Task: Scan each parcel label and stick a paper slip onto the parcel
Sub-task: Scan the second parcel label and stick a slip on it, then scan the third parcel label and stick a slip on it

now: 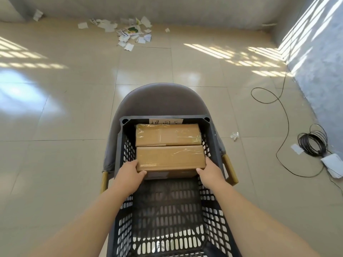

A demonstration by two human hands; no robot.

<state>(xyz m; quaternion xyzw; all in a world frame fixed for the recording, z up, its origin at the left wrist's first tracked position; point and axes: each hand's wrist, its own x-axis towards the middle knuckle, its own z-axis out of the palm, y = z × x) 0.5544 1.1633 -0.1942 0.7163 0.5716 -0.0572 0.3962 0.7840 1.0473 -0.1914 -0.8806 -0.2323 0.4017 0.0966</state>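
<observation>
Glossy beige floor tiles (74, 108) are striped with sunlight, and torn paper scraps (130, 32) are scattered by the far grey wall. A dark perforated crate (210, 138) is set on a grey chair (163, 99). Two brown cardboard parcels, wrapped with shiny clear tape, are packed side by side at the crate's far end. The nearer parcel (169, 157) is gripped at both ends: the left hand (128, 173) is wrapped round its left corner, the right hand (209, 171) round its right. Most fingers are hidden behind the box. A pale patch on its shadowed near face cannot be read. The farther parcel (167, 134) partly covers a handwritten note (166, 121). Coiled black cable (311, 141) is seen at right.
</observation>
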